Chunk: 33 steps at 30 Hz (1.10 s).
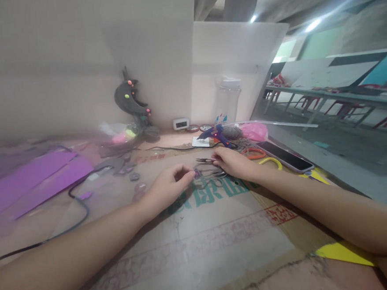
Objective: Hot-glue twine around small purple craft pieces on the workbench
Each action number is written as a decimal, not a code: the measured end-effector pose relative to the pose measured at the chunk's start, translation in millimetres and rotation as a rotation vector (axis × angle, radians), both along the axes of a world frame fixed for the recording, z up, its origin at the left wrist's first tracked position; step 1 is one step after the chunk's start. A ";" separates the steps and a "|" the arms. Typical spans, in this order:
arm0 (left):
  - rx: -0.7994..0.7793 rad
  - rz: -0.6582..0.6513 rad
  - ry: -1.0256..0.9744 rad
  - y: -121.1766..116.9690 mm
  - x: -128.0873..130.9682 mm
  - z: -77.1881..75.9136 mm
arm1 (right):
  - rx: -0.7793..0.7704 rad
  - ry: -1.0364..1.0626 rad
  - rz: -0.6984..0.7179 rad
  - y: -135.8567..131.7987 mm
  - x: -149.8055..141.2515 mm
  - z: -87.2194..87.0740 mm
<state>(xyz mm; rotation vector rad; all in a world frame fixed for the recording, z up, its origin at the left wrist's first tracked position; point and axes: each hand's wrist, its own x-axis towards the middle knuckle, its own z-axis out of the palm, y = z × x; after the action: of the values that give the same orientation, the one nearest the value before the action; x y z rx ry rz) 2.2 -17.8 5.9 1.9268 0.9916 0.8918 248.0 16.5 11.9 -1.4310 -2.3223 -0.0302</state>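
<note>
My left hand (173, 186) is above the printed sheet, thumb and fingertips pinched together at a small purple piece (197, 173). The piece is too small and blurred to name further. To its right, my right hand (229, 161) is closed around small pliers (205, 160), whose narrow jaws point left. The fingers hide the rest of the pliers. Grey strands lie on the sheet between and below the hands. Just beyond the right hand rests a dark blue glue gun (216, 136). Scissors with an orange handle (253, 153) and a yellow handle (270, 162) lie beside the right wrist.
Purple sheets (50, 179) and a black cable (85, 210) lie on the left. At the back stand a dark crescent-shaped ornament (129, 98), a small white clock (181, 124) and a clear bottle (228, 100). A phone (285, 156) lies right, near the table edge.
</note>
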 end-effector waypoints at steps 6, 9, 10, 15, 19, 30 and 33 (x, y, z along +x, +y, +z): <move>-0.010 0.008 -0.029 -2.6 0.5 3.5 | 0.132 0.188 -0.020 -11.2 0.6 -0.7; -0.004 0.035 -0.071 -3.0 0.1 4.0 | 0.253 0.184 0.047 -21.9 -3.3 3.5; 0.002 0.042 -0.081 -3.0 -0.1 4.0 | 0.278 0.156 0.072 -25.7 -5.0 4.7; 0.050 0.099 -0.111 -2.5 -1.0 4.6 | 0.328 0.002 0.157 -37.6 -10.0 5.3; 0.072 0.118 -0.139 -2.9 -0.9 8.0 | 0.363 -0.049 0.138 -37.5 -8.5 3.7; 0.064 0.092 -0.150 -1.0 -0.9 7.2 | 0.384 -0.127 0.157 -44.3 -15.2 2.4; 0.045 0.097 -0.157 0.2 -1.0 6.1 | 0.386 -0.120 0.160 -43.7 -14.6 1.6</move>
<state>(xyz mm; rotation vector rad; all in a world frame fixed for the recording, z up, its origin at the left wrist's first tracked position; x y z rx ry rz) 1.2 -17.5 12.0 1.8270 0.9857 1.1119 233.3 -27.1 13.5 -1.0758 -2.3534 -0.5015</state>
